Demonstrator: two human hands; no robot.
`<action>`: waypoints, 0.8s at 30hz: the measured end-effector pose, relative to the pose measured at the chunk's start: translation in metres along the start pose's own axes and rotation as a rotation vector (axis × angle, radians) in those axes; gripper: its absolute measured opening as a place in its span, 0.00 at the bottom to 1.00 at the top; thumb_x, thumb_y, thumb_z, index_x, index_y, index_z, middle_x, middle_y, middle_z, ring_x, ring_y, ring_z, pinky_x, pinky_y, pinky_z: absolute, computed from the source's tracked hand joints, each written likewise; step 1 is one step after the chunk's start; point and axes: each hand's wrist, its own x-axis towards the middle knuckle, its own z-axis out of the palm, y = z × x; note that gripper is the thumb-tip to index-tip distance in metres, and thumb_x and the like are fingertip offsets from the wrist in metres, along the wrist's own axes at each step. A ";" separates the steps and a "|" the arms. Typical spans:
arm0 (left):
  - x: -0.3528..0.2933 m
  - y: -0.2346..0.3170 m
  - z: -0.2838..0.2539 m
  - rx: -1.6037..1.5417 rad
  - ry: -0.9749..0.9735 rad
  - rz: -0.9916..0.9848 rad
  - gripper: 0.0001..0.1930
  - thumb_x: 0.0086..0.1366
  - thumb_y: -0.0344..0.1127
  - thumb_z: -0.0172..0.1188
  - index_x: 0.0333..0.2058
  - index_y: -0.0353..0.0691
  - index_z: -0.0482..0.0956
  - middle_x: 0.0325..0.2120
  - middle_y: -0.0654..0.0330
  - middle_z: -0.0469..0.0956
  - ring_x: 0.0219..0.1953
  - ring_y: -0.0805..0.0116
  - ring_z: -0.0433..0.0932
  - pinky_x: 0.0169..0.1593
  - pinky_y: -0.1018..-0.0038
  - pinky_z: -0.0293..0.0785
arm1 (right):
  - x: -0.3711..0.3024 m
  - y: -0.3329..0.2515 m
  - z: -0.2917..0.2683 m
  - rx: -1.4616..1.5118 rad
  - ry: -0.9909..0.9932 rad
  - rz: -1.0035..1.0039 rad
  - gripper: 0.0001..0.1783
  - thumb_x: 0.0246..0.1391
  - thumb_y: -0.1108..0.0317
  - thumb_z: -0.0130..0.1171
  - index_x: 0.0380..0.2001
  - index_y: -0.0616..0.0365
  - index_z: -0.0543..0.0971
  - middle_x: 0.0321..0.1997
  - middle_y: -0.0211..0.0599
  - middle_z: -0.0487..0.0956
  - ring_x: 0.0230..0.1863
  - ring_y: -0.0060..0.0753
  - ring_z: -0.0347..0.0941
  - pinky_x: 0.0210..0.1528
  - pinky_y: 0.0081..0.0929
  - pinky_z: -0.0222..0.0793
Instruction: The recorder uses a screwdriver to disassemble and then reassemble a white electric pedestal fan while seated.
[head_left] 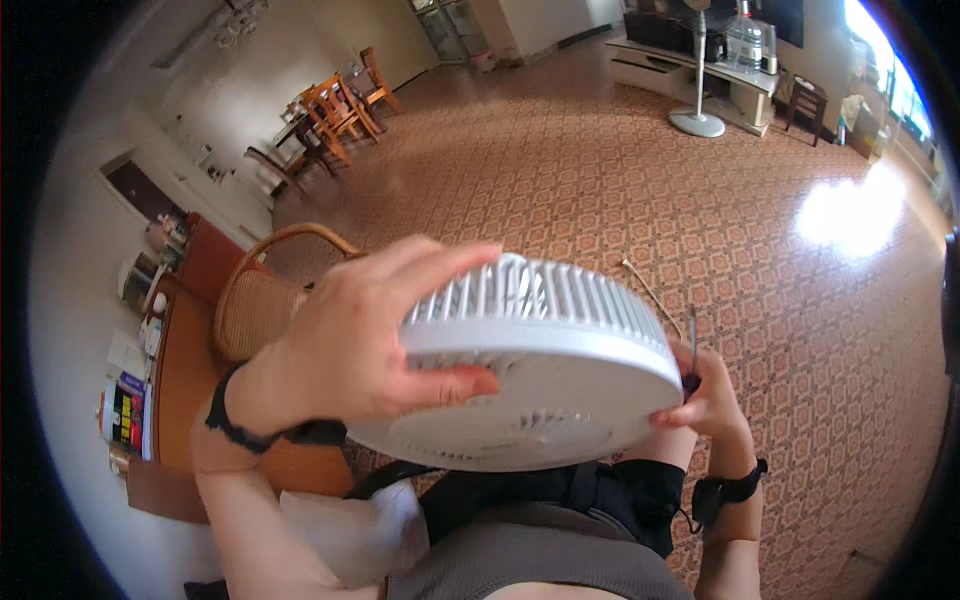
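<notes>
Clutching a white fan (545, 340).
Spanning it with left hand (345, 335), fingers wide; pinching right edge and thin tool (694, 335) with right hand (716, 392).

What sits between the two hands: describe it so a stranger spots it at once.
From the patterned floor, come down to the black shorts. Just above them, between the left hand and right hand, is the round slatted drum. Unlike the woven chair leftward, it is white with a ribbed side.

The head view looks ahead and down, close.
</notes>
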 end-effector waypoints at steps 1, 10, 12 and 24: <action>-0.002 -0.010 0.003 -0.109 0.007 -0.039 0.41 0.47 0.51 0.72 0.57 0.40 0.68 0.41 0.51 0.76 0.41 0.53 0.78 0.43 0.65 0.75 | 0.006 -0.006 0.005 0.103 0.011 0.050 0.50 0.25 0.57 0.79 0.55 0.68 0.71 0.21 0.19 0.74 0.24 0.09 0.65 0.25 0.11 0.58; -0.104 -0.042 0.055 -0.914 0.353 -0.314 0.49 0.45 0.39 0.75 0.64 0.38 0.58 0.61 0.53 0.63 0.63 0.62 0.62 0.64 0.68 0.56 | 0.004 -0.032 0.002 0.199 0.048 0.046 0.48 0.26 0.51 0.80 0.49 0.73 0.73 0.44 0.32 0.77 0.44 0.22 0.72 0.48 0.21 0.66; -0.121 -0.041 0.065 -0.955 0.425 -0.344 0.49 0.46 0.38 0.75 0.65 0.38 0.57 0.62 0.54 0.62 0.63 0.64 0.60 0.65 0.68 0.55 | 0.012 -0.033 0.008 0.184 0.064 0.034 0.50 0.25 0.46 0.80 0.47 0.73 0.74 0.43 0.32 0.77 0.44 0.23 0.72 0.47 0.21 0.66; -0.173 -0.047 0.133 -0.753 0.815 -0.468 0.49 0.38 0.41 0.79 0.59 0.34 0.65 0.53 0.50 0.73 0.55 0.61 0.73 0.58 0.67 0.67 | -0.001 0.043 -0.010 0.012 0.232 -0.033 0.58 0.24 0.32 0.75 0.52 0.65 0.68 0.39 0.29 0.75 0.38 0.22 0.73 0.36 0.23 0.70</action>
